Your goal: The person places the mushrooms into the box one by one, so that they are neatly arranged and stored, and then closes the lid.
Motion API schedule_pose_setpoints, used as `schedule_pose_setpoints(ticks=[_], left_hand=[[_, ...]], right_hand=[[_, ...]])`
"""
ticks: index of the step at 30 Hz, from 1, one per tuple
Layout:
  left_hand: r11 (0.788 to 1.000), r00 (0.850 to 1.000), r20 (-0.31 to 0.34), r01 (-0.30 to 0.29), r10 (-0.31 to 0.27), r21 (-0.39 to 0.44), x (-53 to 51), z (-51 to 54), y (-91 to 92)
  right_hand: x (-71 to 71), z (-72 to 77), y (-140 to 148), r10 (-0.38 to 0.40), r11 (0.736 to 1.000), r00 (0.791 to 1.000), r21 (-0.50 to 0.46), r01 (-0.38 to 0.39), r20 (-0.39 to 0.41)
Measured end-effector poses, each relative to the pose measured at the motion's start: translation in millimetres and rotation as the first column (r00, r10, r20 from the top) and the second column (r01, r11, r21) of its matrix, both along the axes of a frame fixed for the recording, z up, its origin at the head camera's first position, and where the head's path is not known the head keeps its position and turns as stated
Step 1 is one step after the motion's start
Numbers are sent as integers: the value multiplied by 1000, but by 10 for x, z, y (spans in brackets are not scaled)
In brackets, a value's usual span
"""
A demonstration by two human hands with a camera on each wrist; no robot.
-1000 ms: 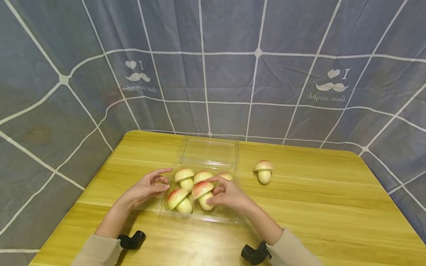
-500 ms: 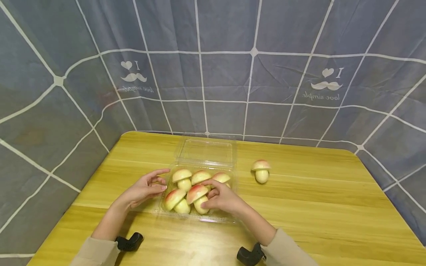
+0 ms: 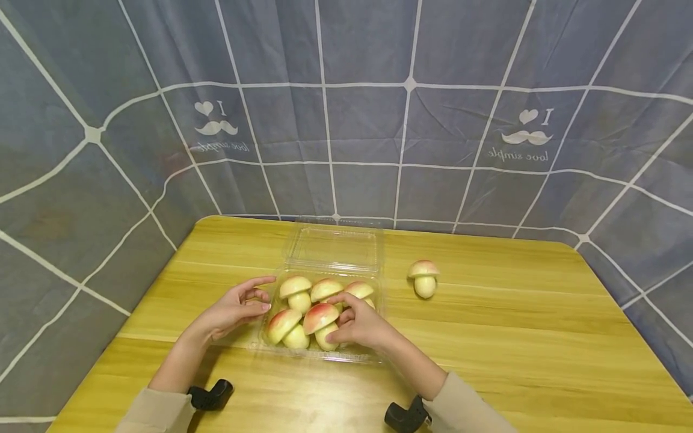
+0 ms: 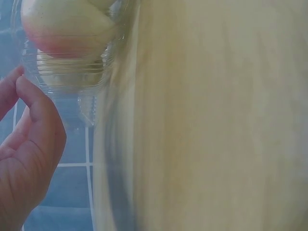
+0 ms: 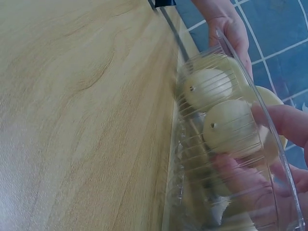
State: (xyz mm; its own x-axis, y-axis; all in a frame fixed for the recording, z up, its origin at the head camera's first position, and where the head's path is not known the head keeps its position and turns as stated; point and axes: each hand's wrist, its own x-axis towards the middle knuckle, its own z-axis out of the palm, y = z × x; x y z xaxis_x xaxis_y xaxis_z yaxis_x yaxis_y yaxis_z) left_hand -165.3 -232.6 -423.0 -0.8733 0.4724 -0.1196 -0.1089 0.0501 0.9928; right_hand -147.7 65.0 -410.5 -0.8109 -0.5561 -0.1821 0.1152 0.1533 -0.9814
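A clear plastic box (image 3: 354, 357) holds several toy mushrooms with pale stems and pinkish-yellow caps. Inside it, at the front middle, my right hand (image 3: 365, 325) holds a mushroom (image 3: 320, 316), thumb at the stem and the other fingers around its far side. Through the box wall in the right wrist view, that mushroom's stem (image 5: 231, 127) shows between the fingers. My left hand (image 3: 234, 311) is at the box's left side with its fingers loosely bent and nothing in them. Its fingertips are close to the wall in the left wrist view; whether they touch I cannot tell.
The box's clear lid (image 3: 332, 248) lies folded back behind it. One more mushroom (image 3: 424, 278) stands on the wooden table (image 3: 514, 337) right of the box. A grey gridded curtain (image 3: 368, 120) hangs along the table's back and sides.
My right hand has set the mushroom slightly left and lower in the box, beside the front-left one. The left hand keeps its place by the box, and the head view has shifted slightly.
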Motion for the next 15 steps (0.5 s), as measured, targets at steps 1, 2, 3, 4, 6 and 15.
schedule_pose_setpoints(ticks=[1, 2, 3, 4, 6, 15], left_hand=[[1000, 1000, 1, -3, 3, -1, 0, 0, 2], [1000, 1000, 1, -4, 4, -2, -1, 0, 4], [1000, 1000, 1, -6, 6, -3, -3, -1, 7], [1000, 1000, 1, -8, 8, -3, -6, -2, 12], [1000, 1000, 1, -8, 8, -4, -13, -5, 20], [1000, 1000, 9, -18, 18, -4, -1, -15, 4]], right_hand=[[1, 4, 0, 0, 1000, 1000, -2, 0, 3], [1, 7, 1, 0, 1000, 1000, -4, 0, 4], [3, 10, 3, 0, 1000, 1000, -6, 0, 6], [3, 10, 7, -2, 1000, 1000, -7, 2, 9], [6, 15, 15, -4, 1000, 1000, -9, 4, 13], [-2, 5, 5, 27, 1000, 1000, 1, -27, -8]])
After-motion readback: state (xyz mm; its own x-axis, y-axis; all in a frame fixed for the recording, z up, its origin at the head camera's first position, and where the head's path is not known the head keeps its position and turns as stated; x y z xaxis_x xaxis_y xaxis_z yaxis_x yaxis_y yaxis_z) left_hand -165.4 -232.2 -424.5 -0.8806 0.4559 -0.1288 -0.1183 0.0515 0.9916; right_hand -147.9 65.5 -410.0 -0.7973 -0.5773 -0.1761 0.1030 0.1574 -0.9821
